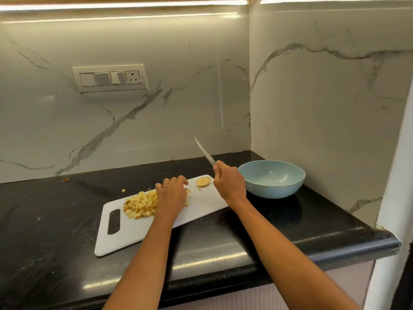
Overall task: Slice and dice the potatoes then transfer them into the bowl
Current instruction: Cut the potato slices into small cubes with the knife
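A white cutting board lies on the black counter. A heap of diced potato sits in its middle. My left hand rests palm down on the right side of that heap, fingers curled over some pieces. One potato end piece lies alone at the board's far corner. My right hand is shut on a knife, whose blade points up and to the left, off the board. A light blue bowl stands just right of the board, and I see nothing inside it.
The black counter ends at a rounded front edge and a right corner near a white pillar. Marble walls close the back and right. A stray potato bit lies behind the board. A switch panel is on the back wall.
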`<action>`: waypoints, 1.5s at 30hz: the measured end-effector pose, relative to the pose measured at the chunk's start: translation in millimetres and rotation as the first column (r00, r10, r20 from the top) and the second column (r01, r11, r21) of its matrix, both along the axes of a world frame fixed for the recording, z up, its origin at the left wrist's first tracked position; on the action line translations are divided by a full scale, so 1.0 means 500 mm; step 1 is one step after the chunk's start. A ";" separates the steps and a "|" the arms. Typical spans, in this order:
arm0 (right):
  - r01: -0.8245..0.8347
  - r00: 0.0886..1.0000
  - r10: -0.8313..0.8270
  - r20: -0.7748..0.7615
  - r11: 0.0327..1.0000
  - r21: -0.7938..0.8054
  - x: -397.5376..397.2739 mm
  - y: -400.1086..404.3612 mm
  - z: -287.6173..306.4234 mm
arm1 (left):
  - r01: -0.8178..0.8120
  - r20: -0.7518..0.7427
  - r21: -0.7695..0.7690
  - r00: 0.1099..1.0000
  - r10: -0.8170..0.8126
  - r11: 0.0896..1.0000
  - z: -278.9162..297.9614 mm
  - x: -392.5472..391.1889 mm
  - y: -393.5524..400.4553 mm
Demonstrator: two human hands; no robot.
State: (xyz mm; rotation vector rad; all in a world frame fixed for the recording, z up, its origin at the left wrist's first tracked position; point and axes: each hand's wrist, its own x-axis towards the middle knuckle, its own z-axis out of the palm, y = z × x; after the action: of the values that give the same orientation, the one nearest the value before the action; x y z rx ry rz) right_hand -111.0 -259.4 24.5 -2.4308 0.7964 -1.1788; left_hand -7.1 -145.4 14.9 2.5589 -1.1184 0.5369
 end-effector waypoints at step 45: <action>0.010 0.996 -0.001 0.090 0.994 -0.106 0.029 -0.032 0.014 | 0.180 -0.262 -0.095 0.944 -0.199 0.979 0.022 0.034 -0.128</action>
State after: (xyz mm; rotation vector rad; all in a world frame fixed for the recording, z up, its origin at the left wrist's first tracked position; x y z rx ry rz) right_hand -96.3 -275.5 31.7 -2.4414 0.7317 -1.3549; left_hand 9.7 -209.6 25.9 2.3430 -1.2049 0.1686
